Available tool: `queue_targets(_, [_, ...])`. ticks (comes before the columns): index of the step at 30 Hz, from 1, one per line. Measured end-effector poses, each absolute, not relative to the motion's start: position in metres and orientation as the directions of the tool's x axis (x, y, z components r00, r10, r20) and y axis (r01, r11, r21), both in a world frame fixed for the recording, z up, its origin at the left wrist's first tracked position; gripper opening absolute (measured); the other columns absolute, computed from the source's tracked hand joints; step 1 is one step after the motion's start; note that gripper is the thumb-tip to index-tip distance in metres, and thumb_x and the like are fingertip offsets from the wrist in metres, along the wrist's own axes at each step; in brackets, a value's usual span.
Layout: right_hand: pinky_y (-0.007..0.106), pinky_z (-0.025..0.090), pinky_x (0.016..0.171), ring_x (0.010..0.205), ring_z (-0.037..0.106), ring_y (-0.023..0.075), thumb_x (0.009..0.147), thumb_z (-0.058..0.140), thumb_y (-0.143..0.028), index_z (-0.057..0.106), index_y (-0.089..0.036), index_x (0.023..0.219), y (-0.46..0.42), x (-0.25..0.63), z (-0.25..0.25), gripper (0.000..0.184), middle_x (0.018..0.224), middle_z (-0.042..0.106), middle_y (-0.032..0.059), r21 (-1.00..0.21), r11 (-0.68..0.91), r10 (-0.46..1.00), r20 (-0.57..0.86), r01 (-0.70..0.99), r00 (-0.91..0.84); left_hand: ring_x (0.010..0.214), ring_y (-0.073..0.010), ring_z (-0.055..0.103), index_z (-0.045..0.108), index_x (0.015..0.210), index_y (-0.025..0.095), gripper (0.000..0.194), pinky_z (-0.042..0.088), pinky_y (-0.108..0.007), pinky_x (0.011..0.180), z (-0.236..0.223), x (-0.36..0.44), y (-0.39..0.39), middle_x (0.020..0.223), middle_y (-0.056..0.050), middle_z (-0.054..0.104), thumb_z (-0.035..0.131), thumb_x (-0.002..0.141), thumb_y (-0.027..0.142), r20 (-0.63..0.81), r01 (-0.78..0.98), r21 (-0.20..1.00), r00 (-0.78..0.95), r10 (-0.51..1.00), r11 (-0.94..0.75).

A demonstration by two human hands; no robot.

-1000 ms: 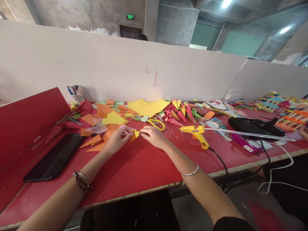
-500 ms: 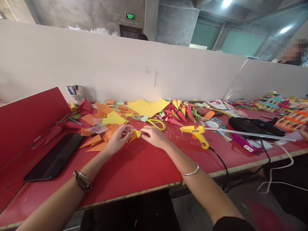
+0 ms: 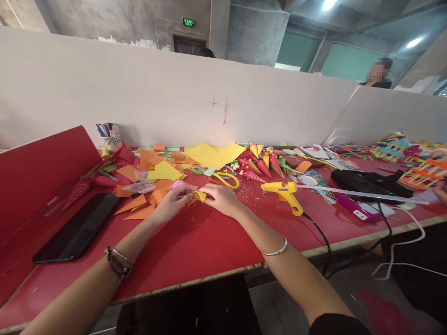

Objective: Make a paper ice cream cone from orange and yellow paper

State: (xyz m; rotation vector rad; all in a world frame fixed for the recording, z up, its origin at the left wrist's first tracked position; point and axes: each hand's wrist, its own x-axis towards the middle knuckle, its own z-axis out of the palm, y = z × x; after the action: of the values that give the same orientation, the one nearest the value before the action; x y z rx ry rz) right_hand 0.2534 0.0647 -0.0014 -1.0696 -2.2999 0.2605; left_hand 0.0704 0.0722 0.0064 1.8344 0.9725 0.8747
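Between my two hands is a small piece of yellow paper (image 3: 200, 196), curled into a cone-like shape. My left hand (image 3: 174, 201) pinches it from the left, and my right hand (image 3: 220, 198) grips its right edge with bent fingers. Both hands hover low over the red table (image 3: 195, 246). Just behind them lie scissors with yellow handles (image 3: 226, 180) and scattered orange and yellow paper pieces (image 3: 165, 170). Off to the right rests a yellow hot glue gun (image 3: 284, 193) with a long clear glue stick in it, touched by neither hand.
A black phone or tablet (image 3: 78, 228) lies at left, near a pen cup (image 3: 111, 136). Red and yellow paper cones (image 3: 263, 165) are heaped at the back. A black bag (image 3: 370, 184) and purple power strip (image 3: 358, 208) sit right, with cords hanging down. Beyond the partition (image 3: 157, 93) stands a person.
The yellow paper has turned and looks more curled between my fingers, while my hands stay in nearly the same place. The person behind the partition has moved left.
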Motion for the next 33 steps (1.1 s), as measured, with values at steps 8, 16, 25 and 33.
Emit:
queue_targets(8, [0.021,0.035,0.065,0.078,0.053,0.0126,0.08,0.044,-0.009,0.06,-0.018,0.096,0.067,0.255,-0.002,0.025,0.087,0.06,0.0035,-0.388,0.67,0.741,0.402,0.633,-0.538,0.066,-0.0127,0.055,0.056,0.091,0.016,0.027,0.045,-0.023,0.061,0.003,0.067,0.073,0.078,-0.003,0.061,0.04,0.081,0.036,0.299,0.476,0.695,0.489,0.819,-0.538])
queue_targets(16, [0.021,0.035,0.064,0.077,0.053,0.0129,0.081,0.043,-0.01,0.061,-0.017,0.095,0.067,0.256,-0.001,0.024,0.085,0.061,0.0041,-0.409,0.661,0.749,0.409,0.629,-0.521,0.074,-0.0185,0.061,0.059,0.097,0.022,0.034,0.04,-0.023,0.058,0.004,0.054,0.078,0.091,-0.005,0.067,0.035,0.084,0.043,0.377,0.734,0.108,0.594,0.711,-0.671])
queue_targets(25, [0.021,0.035,0.065,0.077,0.053,0.0123,0.078,0.041,-0.004,0.061,-0.018,0.094,0.066,0.255,0.0,0.029,0.088,0.061,0.0032,-0.39,0.673,0.739,0.396,0.629,-0.545,0.06,-0.0131,0.056,0.059,0.076,0.018,0.035,0.035,-0.02,0.054,0.0,0.055,0.08,0.07,-0.002,0.065,0.033,0.086,0.039,0.342,0.7,0.263,0.576,0.743,-0.664])
queue_targets(33, [0.02,0.036,0.066,0.078,0.054,0.0121,0.078,0.045,-0.008,0.061,-0.018,0.089,0.064,0.253,0.0,0.022,0.086,0.061,0.0025,-0.385,0.669,0.742,0.395,0.635,-0.542,0.054,-0.011,0.048,0.055,0.068,0.017,0.038,0.031,-0.019,0.049,-0.001,0.056,0.079,0.057,0.002,0.055,0.032,0.086,0.041,0.317,0.668,0.374,0.56,0.766,-0.643])
